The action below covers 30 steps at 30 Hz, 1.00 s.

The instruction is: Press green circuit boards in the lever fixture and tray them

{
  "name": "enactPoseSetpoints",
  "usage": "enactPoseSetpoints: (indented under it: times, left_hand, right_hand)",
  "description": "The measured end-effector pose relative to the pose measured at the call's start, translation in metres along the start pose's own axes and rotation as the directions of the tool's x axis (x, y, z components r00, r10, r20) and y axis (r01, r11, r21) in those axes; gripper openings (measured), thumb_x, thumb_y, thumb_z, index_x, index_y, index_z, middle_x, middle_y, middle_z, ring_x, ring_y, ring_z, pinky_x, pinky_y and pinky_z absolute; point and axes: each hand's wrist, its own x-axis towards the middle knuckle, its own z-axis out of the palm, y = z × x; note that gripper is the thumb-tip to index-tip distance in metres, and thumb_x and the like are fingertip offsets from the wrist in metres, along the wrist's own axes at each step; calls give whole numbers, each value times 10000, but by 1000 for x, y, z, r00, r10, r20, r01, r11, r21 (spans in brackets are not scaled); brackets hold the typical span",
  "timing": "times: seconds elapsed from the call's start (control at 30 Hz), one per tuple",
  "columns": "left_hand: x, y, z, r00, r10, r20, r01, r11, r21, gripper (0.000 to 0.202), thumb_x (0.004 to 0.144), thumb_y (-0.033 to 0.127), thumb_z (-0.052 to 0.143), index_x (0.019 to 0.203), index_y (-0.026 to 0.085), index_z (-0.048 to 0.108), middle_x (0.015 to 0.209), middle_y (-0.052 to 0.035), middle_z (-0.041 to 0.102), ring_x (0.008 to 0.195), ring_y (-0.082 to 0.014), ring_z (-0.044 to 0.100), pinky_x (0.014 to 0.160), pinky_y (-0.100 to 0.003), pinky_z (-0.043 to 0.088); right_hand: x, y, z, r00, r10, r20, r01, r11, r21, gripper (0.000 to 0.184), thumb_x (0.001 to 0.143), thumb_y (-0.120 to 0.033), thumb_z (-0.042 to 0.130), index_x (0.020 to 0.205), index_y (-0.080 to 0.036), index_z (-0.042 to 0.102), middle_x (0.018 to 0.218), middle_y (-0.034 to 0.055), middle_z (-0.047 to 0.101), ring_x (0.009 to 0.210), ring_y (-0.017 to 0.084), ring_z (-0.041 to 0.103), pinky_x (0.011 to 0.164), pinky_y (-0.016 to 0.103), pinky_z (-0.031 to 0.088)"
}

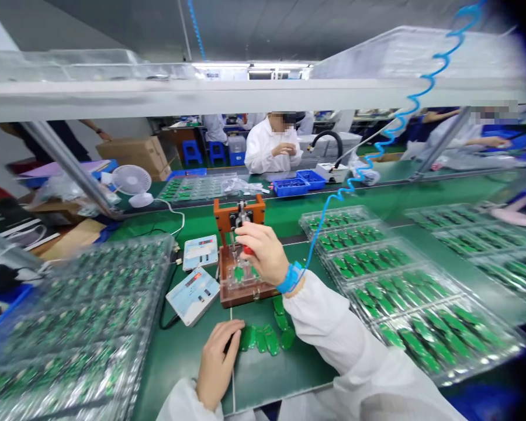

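Note:
My right hand [263,252] is closed round the red-tipped lever of a small orange-brown test jig [241,257] in the middle of the green bench. A green circuit board [239,273] lies under a clear plate in the jig. A blue wrist strap [290,278] with a coiled blue cord sits on that wrist. My left hand [217,362] rests on the mat near the front edge, fingers curled onto the end of a row of loose green boards [265,339].
Clear trays of green boards [403,292] spread to the right, and a stack of such trays [70,327] stands at the left. Two small white meter boxes [193,295] lie left of the jig. A small fan [131,184] stands behind. People in white coats [274,146] work across the bench.

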Motion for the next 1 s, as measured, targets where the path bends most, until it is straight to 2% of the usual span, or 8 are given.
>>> enactPoseSetpoints:
  times: [0.17, 0.27, 0.4, 0.53, 0.67, 0.73, 0.83, 1.0]
  left_hand:
    - [3, -8, -1, 999, 44, -1, -44, 997, 58, 255, 996, 407, 555, 1016, 290, 780, 1070, -35, 777, 999, -230, 742, 882, -357, 630]
    - [5, -16, 0, 996, 89, 0, -89, 992, 93, 259, 989, 415, 554, 1010, 296, 783, 1065, -20, 781, 983, -225, 751, 872, -337, 635]
    - [1, -29, 1, 995, 90, 47, -95, 986, 140, 278, 992, 423, 535, 1033, 292, 777, 1094, -17, 777, 1009, -231, 745, 901, -341, 625]
    - [6, -34, -3, 993, 110, 33, -114, 973, 200, 291, 993, 434, 518, 1077, 284, 754, 1127, -35, 760, 1033, -239, 726, 865, -335, 615]
    - [46, -24, -15, 981, 166, -105, -121, 931, 344, 373, 996, 491, 460, 1090, 242, 722, 1145, -99, 706, 1054, -299, 672, 892, -444, 557]
    - [75, -20, -18, 973, 186, -138, -112, 899, 424, 485, 1003, 526, 395, 1164, 181, 695, 1201, -161, 656, 1127, -354, 614, 962, -534, 497]
    - [109, -20, -17, 979, 190, -67, -130, 849, 512, 597, 1016, 530, 301, 1265, 111, 646, 1296, -220, 591, 1247, -393, 526, 1038, -588, 427]
    - [130, -30, -8, 977, 211, 17, -184, 807, 562, 570, 992, 525, 311, 1163, 142, 697, 1276, -206, 591, 1229, -388, 514, 1063, -573, 413]
  right_hand:
    - [71, -2, -17, 976, 197, -89, -184, 974, 131, 533, 1077, -574, 263, 1306, -209, 577, 1042, 39, 691, 965, 151, 663, 992, 329, 525]
    - [124, 21, -14, 940, 340, -14, -319, 896, 311, 500, 1100, -498, 249, 1337, -182, 555, 909, -18, 651, 819, 90, 653, 912, 251, 520]
    - [144, 69, -4, 850, 503, 155, -527, 816, 240, 372, 1091, -354, 381, 1192, -150, 674, 1095, 7, 688, 1079, 138, 641, 1042, 312, 448]
    - [86, 85, -7, 853, 511, 101, -519, 852, 67, 271, 1048, -308, 521, 1266, -212, 650, 1253, 25, 675, 1210, 159, 578, 1086, 292, 406]
    - [-8, 61, -4, 757, 651, -66, -654, 753, -73, 304, 1068, -254, 421, 1303, -168, 594, 1179, 93, 659, 1132, 198, 565, 1002, 337, 444]
    - [-48, 45, 6, 733, 680, -10, -677, 728, -109, 248, 1049, -223, 450, 1169, -162, 658, 1074, 86, 674, 1046, 205, 587, 946, 341, 461]
    - [-84, 26, 23, 734, 662, 150, -644, 749, -155, 150, 981, -260, 614, 1083, -197, 704, 1105, 66, 686, 1072, 218, 588, 947, 354, 460]
    - [-92, 19, 32, 710, 632, 310, -599, 774, -205, 169, 992, -306, 608, 1095, -211, 702, 1240, 81, 657, 1194, 250, 541, 1020, 420, 426]
